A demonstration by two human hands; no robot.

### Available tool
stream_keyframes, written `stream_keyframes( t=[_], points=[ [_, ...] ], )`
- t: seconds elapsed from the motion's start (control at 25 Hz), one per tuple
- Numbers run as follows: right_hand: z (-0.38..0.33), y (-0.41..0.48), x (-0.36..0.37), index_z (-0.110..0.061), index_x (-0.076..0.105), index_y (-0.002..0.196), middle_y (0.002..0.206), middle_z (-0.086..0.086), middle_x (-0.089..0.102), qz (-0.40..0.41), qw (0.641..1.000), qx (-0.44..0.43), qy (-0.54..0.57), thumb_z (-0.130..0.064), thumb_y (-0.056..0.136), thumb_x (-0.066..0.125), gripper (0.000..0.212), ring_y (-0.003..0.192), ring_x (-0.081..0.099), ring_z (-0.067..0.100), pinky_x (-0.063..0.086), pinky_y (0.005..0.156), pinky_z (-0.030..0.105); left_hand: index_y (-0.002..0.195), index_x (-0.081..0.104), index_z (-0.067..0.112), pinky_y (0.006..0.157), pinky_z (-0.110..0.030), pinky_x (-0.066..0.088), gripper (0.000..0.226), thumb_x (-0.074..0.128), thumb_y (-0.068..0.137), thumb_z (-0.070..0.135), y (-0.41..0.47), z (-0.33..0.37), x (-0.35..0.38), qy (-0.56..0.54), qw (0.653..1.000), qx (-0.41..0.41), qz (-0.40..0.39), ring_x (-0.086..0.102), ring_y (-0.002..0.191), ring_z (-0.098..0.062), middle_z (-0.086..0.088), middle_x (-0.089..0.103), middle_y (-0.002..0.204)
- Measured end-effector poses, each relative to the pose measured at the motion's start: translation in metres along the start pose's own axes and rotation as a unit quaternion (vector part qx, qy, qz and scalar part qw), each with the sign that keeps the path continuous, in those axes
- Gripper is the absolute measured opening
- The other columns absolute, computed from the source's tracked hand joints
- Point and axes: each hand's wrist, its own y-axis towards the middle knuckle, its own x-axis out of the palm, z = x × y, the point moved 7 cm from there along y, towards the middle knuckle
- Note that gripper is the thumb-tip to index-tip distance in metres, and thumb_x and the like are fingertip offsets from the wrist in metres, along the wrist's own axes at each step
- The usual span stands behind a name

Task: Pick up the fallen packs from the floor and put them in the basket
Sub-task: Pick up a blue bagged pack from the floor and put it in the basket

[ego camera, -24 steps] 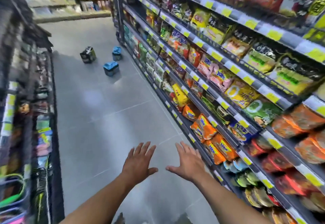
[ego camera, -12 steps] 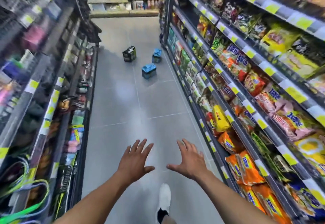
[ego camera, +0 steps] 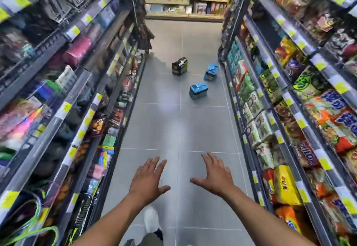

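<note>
Both empty, splayed: left hand [ego camera: 147,178], right hand [ego camera: 214,176]; nearest blue plastic-wrapped pack [ego camera: 198,90] well ahead on grey tiled floor [ego camera: 154,126], right-hand side.

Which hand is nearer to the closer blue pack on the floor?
Right. The right hand hovers almost in line with the closer blue pack; the left hand is further left. Neither touches it.

A shop aisle: stocked shelves [ego camera: 289,95] with yellow price tags [ego camera: 341,88].
</note>
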Motion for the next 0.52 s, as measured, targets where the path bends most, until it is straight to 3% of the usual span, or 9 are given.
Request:
stream_keyframes(
  t=[0.24,0.52],
  points=[
    [-0.043,0.138,-0.033,-0.035,0.013,0.16,0.168,-0.009,0.011,0.0,1.0,-0.007,-0.012,-0.08,0.072,0.061,0.11,0.153,0.017,0.02,0.027,0.118,0.056,0.159,0.002,0.032,0.123,-0.042,0.011,0.094,0.052,0.088,0.069,0.112,-0.071,-0.031,-0.015,0.999,-0.03,0.002,0.001,0.155,-0.023,0.003,-0.001,0.169],
    [-0.073,0.276,-0.091,-0.032,0.015,0.16,0.168,-0.006,0.012,0.013,0.999,0.032,0.0,-0.076,0.075,0.063,0.107,0.153,0.017,0.021,0.03,0.116,0.054,0.159,0.004,0.031,0.123,-0.045,0.012,0.094,0.054,0.089,0.068,0.27,-0.12,-0.087,-0.002,0.999,0.018,-0.027,0.003,0.155,-0.026,0.001,0.0,0.169]
  ],
)
